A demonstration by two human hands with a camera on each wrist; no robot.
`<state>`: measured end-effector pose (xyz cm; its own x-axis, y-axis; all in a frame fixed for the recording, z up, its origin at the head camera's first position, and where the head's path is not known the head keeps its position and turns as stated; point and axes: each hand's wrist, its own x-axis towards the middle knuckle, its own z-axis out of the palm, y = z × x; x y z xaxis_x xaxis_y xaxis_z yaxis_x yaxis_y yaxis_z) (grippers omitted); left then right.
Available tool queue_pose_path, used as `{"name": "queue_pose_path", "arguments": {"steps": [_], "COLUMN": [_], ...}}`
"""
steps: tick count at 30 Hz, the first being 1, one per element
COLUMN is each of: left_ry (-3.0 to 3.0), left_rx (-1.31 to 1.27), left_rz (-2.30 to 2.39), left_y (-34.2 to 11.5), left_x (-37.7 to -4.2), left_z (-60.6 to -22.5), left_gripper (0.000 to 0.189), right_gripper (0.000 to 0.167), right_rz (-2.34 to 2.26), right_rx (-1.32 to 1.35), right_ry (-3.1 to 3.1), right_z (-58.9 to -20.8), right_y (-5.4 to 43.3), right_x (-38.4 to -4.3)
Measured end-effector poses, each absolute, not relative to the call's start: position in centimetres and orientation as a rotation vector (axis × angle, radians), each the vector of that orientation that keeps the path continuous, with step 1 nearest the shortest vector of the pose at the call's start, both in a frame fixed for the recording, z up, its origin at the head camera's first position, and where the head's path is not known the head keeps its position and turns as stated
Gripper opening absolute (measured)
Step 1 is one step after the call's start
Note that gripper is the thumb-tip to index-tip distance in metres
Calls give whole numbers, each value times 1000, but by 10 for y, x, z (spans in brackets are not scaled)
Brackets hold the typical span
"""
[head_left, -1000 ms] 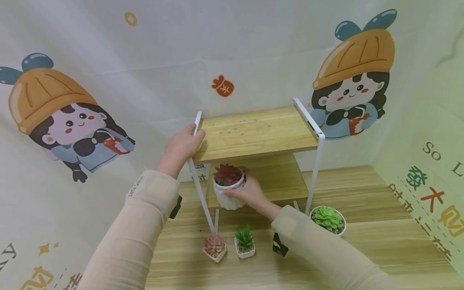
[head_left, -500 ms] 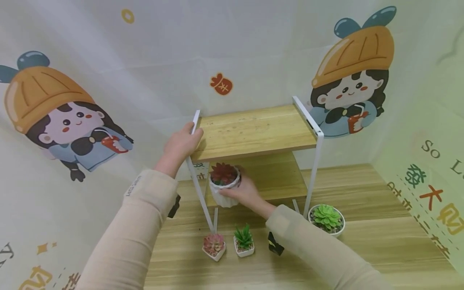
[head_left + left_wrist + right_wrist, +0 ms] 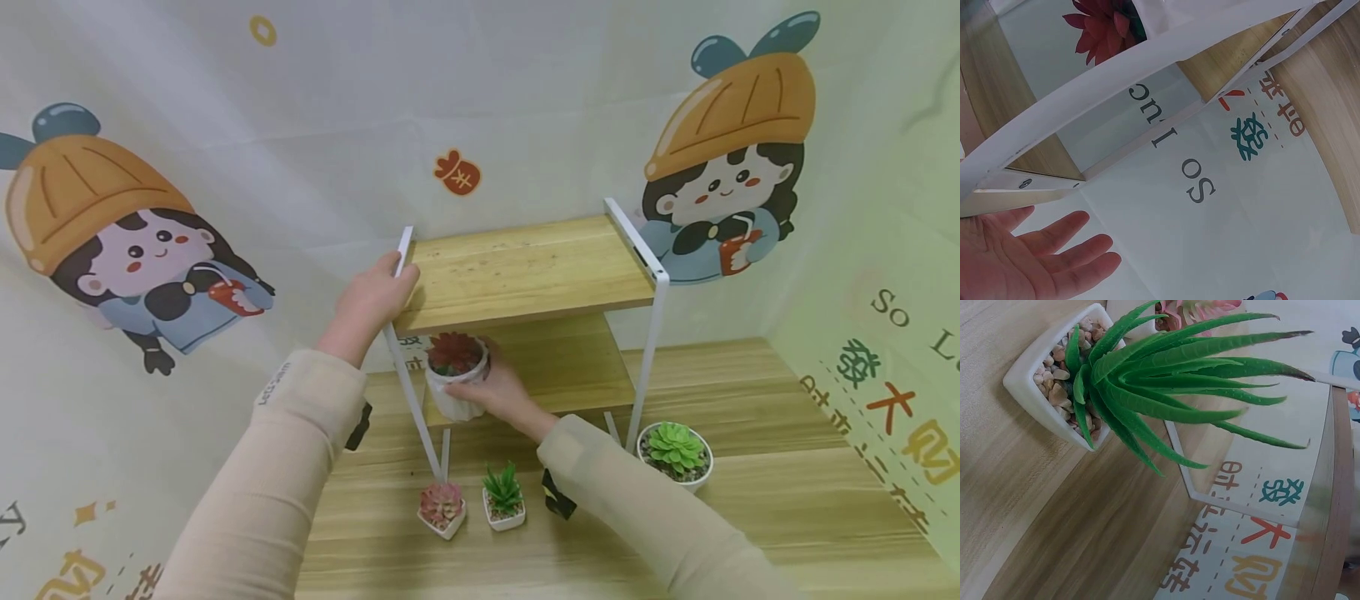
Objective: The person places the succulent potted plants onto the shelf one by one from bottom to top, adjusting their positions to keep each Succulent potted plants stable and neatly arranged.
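My right hand [image 3: 506, 385] grips a white ribbed pot [image 3: 455, 404] from its right side, thumb across the front. The pot holds a dark red succulent [image 3: 453, 352] and stands upright at the left front of the lower board [image 3: 573, 358] of a two-tier wooden shelf, overlapping that board's front edge in the head view. At the upper left, my left hand [image 3: 375, 292] rests on the shelf's white metal frame [image 3: 402, 250], beside the upper board [image 3: 525, 262]. In the left wrist view its fingers [image 3: 1079, 253] stretch out loosely. The right hand is outside its own wrist view.
In front of the shelf stand a pink succulent [image 3: 441, 504] and a spiky green plant [image 3: 502, 492], each in a small white pot. A green rosette succulent [image 3: 677, 450] in a round white bowl stands by the right leg. A printed cloth [image 3: 525, 100] hangs behind.
My right hand has moved left and slightly up with the potted red succulent, further in over the lower board. The left hand has kept its place on the frame.
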<state>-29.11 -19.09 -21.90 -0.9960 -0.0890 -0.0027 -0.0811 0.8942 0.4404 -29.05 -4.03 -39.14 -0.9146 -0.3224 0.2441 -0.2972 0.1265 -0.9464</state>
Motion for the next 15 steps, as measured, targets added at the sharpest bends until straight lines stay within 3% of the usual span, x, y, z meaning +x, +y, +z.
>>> {"name": "queue_pose_path", "arguments": {"steps": [15], "left_ry": [-3048], "left_rx": [140], "left_rz": [-697], "left_y": [-190], "left_x": [-289], "left_z": [-218], "left_gripper": [64], "right_gripper": [89], "right_rz": [-1951], "right_rx": [-636], "right_ry": [2339], "right_z": [-394], "right_y": [-43], "right_x": [-296]}}
